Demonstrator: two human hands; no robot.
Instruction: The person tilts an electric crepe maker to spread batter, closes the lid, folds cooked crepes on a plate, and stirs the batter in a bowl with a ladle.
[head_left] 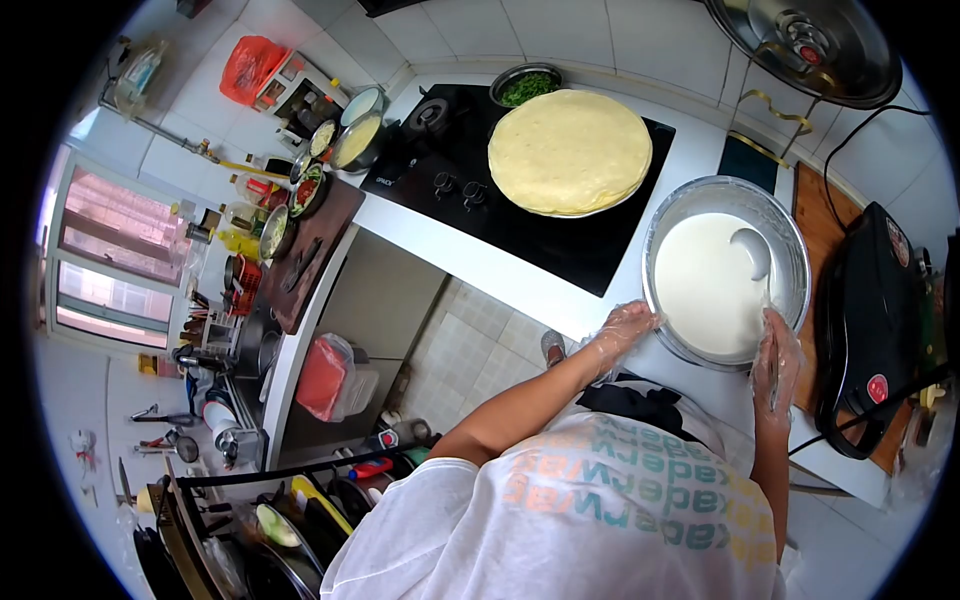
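A large metal bowl [797, 232] of white batter [705, 285] stands on the white counter. My left hand [627, 330], in a clear plastic glove, grips the bowl's rim at the near left. On the near right, my gloved right hand [775, 365] is closed around the handle of a ladle [752, 252], whose head rests in the batter. Left of the bowl, a tall round stack of thin yellow pancakes [570, 150] sits over the black stove top.
A black electric griddle [870, 330] stands on a wooden board [815, 250] at the right. Behind the pancakes is a bowl of chopped greens [527, 88]. The black gas stove [440, 150] lies left. Farther left, several bowls and bottles surround a dark cutting board [318, 235].
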